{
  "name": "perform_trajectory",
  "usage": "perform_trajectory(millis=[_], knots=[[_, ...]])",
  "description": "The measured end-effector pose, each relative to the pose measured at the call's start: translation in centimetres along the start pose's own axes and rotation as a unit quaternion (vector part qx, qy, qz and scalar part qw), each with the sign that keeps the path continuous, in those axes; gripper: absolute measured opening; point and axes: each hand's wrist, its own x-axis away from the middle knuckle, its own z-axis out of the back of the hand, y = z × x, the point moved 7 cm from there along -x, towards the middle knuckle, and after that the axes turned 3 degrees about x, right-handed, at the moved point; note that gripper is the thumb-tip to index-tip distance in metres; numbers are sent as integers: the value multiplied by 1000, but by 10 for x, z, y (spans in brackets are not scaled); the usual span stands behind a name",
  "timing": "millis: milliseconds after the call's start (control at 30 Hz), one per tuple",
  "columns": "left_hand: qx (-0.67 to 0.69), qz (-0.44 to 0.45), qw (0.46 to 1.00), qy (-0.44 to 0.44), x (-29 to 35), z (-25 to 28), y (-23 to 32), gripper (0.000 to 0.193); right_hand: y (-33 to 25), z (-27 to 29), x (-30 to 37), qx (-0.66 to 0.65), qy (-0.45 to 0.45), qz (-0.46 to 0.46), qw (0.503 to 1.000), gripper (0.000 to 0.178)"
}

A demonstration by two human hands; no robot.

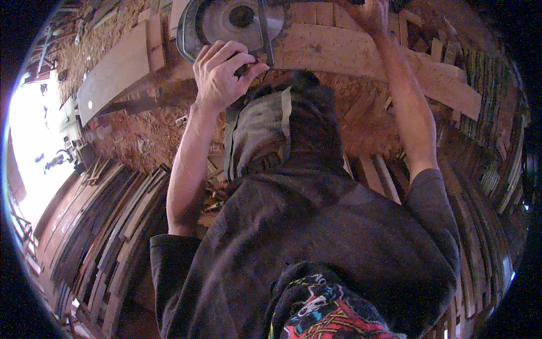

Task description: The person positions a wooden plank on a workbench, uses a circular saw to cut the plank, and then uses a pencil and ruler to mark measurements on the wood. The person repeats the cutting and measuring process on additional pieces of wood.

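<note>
I watch a dull grey, flat metal disc [215, 21] with a round black hub [241, 16] at its centre, framed by a dark, smooth, curved housing [186, 35]; a straight, narrow dark bar [264, 37] crosses the disc's right side. All of this lies at the top of my view, partly cut off by its edge.

The bare left hand [220, 76] is just below the disc, at the lower rim of the housing. I see its fingers bent and its thumb reaching toward the bar's lower end, the hand about half curled around a small dark space; I cannot tell whether it has a firm hold of anything. The bare right hand [367, 10] is up at the top edge, to the right of the disc and apart from it. It is cropped and dim, so I cannot tell how open it is or what it holds.

Beneath both, I make out a broad, brown, flat-faced wooden board [333, 48], its long edge bowed by the lens. Rough, reddish-brown ground [135, 133] shows below, and long, narrow wooden planks [107, 231] are stacked at lower left. The wearer's soft black cloth shirt [333, 220] fills my lower view.
</note>
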Motion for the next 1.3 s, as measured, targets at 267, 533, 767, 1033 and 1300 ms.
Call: perform_trajectory(millis=[267, 533, 767, 1033, 1300], knots=[[-18, -4, 1000, 6, 8, 1, -4, 30, -11, -9, -4, -8, 3, 19, 1000, 64], [-2, -24, 999, 25, 2, -2, 2, 29, -4, 14, -5, -1, -19, -22, 1000, 67], [-1, -27, 999, 31, -2, 1, 9, 28, -6, 20, -5, 9, -28, -28, 999, 66], [-11, -29, 999, 25, 2, 0, 7, 28, -11, 16, -2, 3, -27, -27, 999, 63], [3, -32, 999, 31, -2, -1, 9, 30, -9, 25, -3, 32, -23, -20, 999, 64]])
